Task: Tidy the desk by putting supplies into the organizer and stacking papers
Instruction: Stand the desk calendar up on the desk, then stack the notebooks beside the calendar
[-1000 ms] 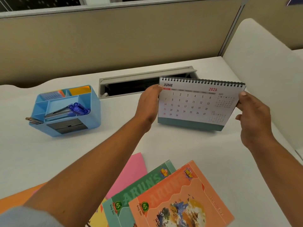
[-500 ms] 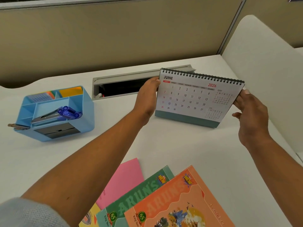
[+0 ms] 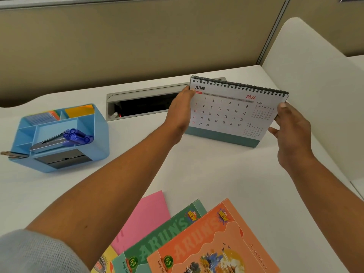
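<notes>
A spiral-bound desk calendar (image 3: 226,113) showing June 2026 stands at the back right of the white desk (image 3: 197,168). My left hand (image 3: 180,113) grips its left edge and my right hand (image 3: 291,127) holds its right edge. The blue organizer (image 3: 98,138) sits at the left with blue pens (image 3: 75,134), a stapler (image 3: 49,143) and coloured notes (image 3: 78,111) inside. Near me lie an orange notebook (image 3: 216,239), a green notebook (image 3: 165,231), a pink sheet (image 3: 145,217) and a yellow booklet (image 3: 106,261), fanned out and overlapping.
An open cable slot (image 3: 141,104) runs along the back of the desk behind the calendar. A beige partition wall (image 3: 137,46) closes the back, and a white divider panel (image 3: 319,91) stands at the right. A pencil (image 3: 11,153) sticks out of the organizer's left side.
Both hands have kept hold of the calendar, which has shifted slightly and now stands with its base on the desk. The view has tilted a little.
</notes>
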{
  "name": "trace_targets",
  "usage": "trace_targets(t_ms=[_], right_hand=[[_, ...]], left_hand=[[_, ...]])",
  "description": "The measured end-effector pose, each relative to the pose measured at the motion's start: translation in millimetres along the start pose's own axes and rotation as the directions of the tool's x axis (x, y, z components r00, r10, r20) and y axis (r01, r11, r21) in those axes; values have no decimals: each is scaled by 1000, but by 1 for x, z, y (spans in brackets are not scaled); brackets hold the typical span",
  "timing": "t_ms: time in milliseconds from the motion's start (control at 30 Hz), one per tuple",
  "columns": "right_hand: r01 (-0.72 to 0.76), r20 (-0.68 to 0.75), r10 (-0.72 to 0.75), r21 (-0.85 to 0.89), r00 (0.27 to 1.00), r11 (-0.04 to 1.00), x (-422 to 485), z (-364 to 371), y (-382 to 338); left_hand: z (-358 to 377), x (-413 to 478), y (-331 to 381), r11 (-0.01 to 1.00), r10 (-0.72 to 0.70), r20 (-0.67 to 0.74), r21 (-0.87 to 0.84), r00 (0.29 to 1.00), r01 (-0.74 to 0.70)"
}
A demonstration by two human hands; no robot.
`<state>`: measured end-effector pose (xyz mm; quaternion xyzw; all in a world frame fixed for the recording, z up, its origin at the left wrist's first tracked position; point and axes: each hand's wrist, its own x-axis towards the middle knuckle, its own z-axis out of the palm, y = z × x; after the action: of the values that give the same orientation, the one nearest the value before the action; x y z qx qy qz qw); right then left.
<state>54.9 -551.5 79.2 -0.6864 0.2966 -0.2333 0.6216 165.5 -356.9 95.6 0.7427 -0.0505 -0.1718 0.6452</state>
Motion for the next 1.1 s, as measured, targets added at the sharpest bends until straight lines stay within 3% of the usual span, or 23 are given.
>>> trace_targets(t_ms=[333,500,633,733,833,933,1033,1100], right_hand=[[-106,-68,110,52,992,993,-16,-14,0],[-213,-58,215,33,975,976,-64,-40,18],[-273,44,301,-312,953,910,-129,-72,47],[-205,69,343,-687,937,697,-172,-100,74],[-85,129,378,-861,917,501,-204,-115,93],[33,232,353,-872,906,488,-226,-110,103],[193,345,323,-886,881,421,-243,-91,109],[207,367,317,-874,875,440,-249,-76,110]], left_hand=[[-10,-24,-3,994,-104,-77,11,992,105],[-37,-79,-47,943,12,-189,328,982,52],[-51,-172,-96,817,8,-87,574,996,44],[-46,-227,-126,603,-86,69,798,994,-3],[-40,-252,-151,405,-173,109,914,979,-30],[-43,-263,-161,338,-159,61,941,985,-4],[-54,-271,-162,331,-141,11,943,990,37],[-67,-274,-163,337,-145,-26,938,989,74]])
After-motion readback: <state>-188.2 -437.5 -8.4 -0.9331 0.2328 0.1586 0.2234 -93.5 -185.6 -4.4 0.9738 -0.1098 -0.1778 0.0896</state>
